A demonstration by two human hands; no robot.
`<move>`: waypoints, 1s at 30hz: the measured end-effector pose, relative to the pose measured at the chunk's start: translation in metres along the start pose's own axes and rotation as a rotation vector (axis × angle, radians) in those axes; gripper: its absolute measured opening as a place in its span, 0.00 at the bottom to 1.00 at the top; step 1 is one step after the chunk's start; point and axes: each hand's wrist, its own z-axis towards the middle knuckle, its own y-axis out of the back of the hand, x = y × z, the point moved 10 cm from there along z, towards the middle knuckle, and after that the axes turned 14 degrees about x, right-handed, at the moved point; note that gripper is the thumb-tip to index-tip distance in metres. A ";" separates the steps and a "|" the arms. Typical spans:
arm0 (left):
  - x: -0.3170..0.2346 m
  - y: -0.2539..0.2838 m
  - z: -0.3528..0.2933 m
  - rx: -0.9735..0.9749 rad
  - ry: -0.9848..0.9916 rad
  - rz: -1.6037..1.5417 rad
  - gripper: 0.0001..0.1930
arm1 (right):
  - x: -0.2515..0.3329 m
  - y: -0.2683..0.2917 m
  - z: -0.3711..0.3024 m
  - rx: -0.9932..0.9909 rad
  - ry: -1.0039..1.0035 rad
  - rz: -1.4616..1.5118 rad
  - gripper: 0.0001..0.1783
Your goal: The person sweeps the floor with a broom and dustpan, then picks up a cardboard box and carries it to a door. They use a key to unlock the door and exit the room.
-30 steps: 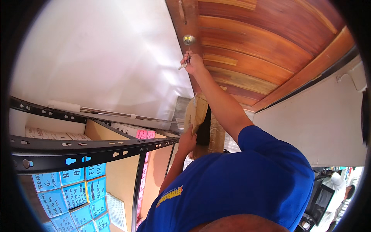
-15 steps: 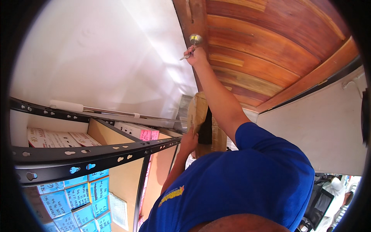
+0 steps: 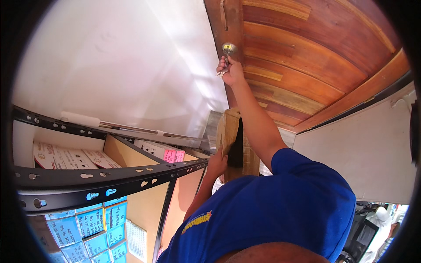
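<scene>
A wooden door (image 3: 302, 57) of reddish-brown planks fills the upper right, with a round metal doorknob (image 3: 228, 48) near its left edge. My right hand (image 3: 232, 72) reaches up to the knob, its fingers closed on a key at the knob's face. Small pale keys (image 3: 221, 73) dangle below the fingers; the key's tip is hidden. Lower down, my left hand (image 3: 215, 165) grips the left side of an open cardboard box (image 3: 228, 127) held upright against my body. The box's dark inside shows, and its lower part is behind my blue shirt.
At left stands a black metal shelf rack (image 3: 114, 177) with white cartons (image 3: 66, 155) and stacked blue boxes (image 3: 83, 225). A white-and-metal pole (image 3: 127, 127) lies along its top. White walls (image 3: 105, 61) flank the door, which has a handle (image 3: 223, 15) above the knob.
My right hand has turned at the knob, and the pale key that stuck out to the left now hangs lower. My left hand keeps its grip on the box. The view has shifted slightly.
</scene>
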 end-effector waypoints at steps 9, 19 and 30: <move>0.002 0.003 0.006 -0.002 -0.028 0.046 0.31 | 0.012 0.016 0.035 0.045 0.139 0.210 0.16; -0.004 0.003 -0.001 0.020 0.000 0.083 0.31 | 0.066 -0.051 -0.015 -0.613 0.369 -2.065 0.19; -0.011 -0.002 -0.001 0.006 -0.020 0.096 0.30 | 0.067 -0.074 -0.019 -0.717 0.022 -2.135 0.23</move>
